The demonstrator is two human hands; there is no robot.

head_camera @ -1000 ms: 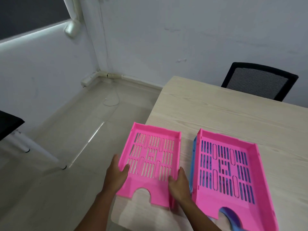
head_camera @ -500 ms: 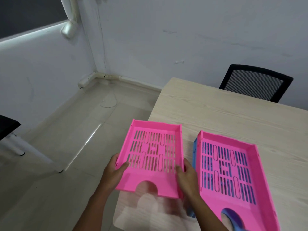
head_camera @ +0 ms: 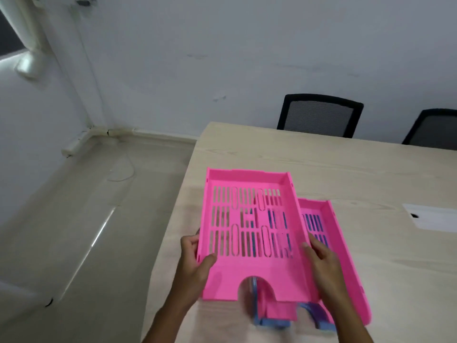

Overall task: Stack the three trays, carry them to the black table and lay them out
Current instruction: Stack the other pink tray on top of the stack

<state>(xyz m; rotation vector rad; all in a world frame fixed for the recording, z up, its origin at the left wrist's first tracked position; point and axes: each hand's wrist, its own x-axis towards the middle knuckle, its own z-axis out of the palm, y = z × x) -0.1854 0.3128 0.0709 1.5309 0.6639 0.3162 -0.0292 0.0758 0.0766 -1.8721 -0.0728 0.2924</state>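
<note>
both hands hold one pink tray above the desk (head_camera: pixel 247 149).
left hand (head_camera: pixel 195 266) and right hand (head_camera: pixel 321 263) grip the upper pink tray (head_camera: pixel 247 219) by its sides, overlapping the pink-on-blue tray pair (head_camera: pixel 341 263).

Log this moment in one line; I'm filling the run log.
stage: stacking | left hand + right hand: hold pink tray | over: second pink tray, blue tray

Two bare forearms, left hand (head_camera: pixel 195 266), right hand (head_camera: pixel 324 262), no sleeves, slim fingers (head_camera: pixel 312 241)
</note>
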